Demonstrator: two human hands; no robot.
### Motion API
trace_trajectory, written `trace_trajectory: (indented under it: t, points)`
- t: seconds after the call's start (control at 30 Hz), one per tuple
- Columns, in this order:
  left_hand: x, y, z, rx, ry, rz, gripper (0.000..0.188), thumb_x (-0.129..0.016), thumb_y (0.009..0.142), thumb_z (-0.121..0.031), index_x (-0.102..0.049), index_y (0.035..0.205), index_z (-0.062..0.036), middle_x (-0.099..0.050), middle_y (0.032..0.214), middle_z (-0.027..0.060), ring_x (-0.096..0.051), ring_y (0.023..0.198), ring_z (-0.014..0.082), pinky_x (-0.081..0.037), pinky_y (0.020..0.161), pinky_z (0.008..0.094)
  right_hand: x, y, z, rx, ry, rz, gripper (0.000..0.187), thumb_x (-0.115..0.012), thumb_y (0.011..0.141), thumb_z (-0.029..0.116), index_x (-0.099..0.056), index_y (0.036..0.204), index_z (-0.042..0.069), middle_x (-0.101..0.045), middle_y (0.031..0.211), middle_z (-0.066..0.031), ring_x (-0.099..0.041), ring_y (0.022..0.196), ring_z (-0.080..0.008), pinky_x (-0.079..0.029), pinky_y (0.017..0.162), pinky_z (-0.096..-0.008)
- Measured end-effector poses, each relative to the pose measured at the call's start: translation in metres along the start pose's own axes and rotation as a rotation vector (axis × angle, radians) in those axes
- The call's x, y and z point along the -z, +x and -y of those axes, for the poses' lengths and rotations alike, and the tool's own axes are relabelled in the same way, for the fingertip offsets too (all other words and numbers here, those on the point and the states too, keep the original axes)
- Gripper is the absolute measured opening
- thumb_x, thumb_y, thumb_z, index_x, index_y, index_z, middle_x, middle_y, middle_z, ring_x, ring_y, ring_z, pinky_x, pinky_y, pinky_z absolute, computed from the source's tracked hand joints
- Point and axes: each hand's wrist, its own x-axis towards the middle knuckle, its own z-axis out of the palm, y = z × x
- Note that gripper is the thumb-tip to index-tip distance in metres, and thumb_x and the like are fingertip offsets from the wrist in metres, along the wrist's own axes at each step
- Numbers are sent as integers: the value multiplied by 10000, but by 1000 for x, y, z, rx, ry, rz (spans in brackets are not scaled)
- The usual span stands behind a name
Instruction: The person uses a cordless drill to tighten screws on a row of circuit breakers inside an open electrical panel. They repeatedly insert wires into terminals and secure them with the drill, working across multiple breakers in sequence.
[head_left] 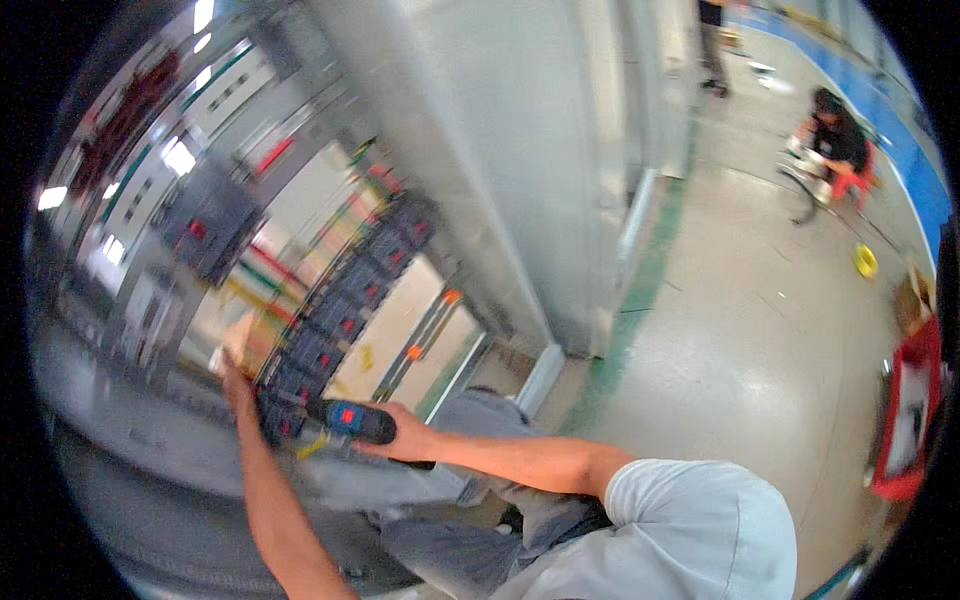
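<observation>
My right hand is wrapped round the handle of a dark cordless drill with blue and red on its body. The drill's front end points left, at the lower end of a slanting row of black circuit breakers with red switches. My left hand reaches in beyond that end of the row, close to a beige blurred patch. Its fingers are small and smeared, so what they touch or hold is unclear. Just below the drill's front end is a yellow strip or wire.
A grey metal cabinet frames the work, with coloured bars and a larger black breaker inside. On the floor to the right are a seated person, a yellow roll and a red bin. Another person stands farther back.
</observation>
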Motion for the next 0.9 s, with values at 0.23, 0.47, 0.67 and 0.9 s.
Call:
trace_trajectory:
  t: [0.23,0.47,0.67,0.9]
  points:
    - [-39,-51,-45,-90,151,-28,998,-499,893,-828,-655,1295,72,-674,1204,184,-623,1060,296,-461,948,431,79,-17,-29,-597,795,42,246,-800,887,191,-703,1047,31,-725,897,-57,-620,602,-131,-504,544,-296]
    - [-42,-63,-50,-160,270,-56,1047,-426,902,-853,-609,1367,66,-639,1325,231,-604,1184,355,-432,1026,460,108,-21,-38,-697,968,21,225,-737,930,202,-704,1043,10,-735,938,-71,-641,636,-114,-523,547,-283]
    - [-26,-57,-50,-207,429,-11,1052,-357,909,-871,-662,1295,58,-680,1225,241,-626,1128,359,-438,999,458,103,-22,-26,-710,900,-9,208,-745,914,167,-699,1043,11,-739,934,-83,-640,635,-119,-524,540,-277]
    - [-46,-90,-56,-292,330,-124,1016,-358,914,-865,-743,1053,64,-721,979,192,-652,909,329,-474,861,461,99,-23,-24,-658,843,32,219,-764,909,197,-704,1030,26,-730,924,-79,-638,647,-130,-521,572,-282]
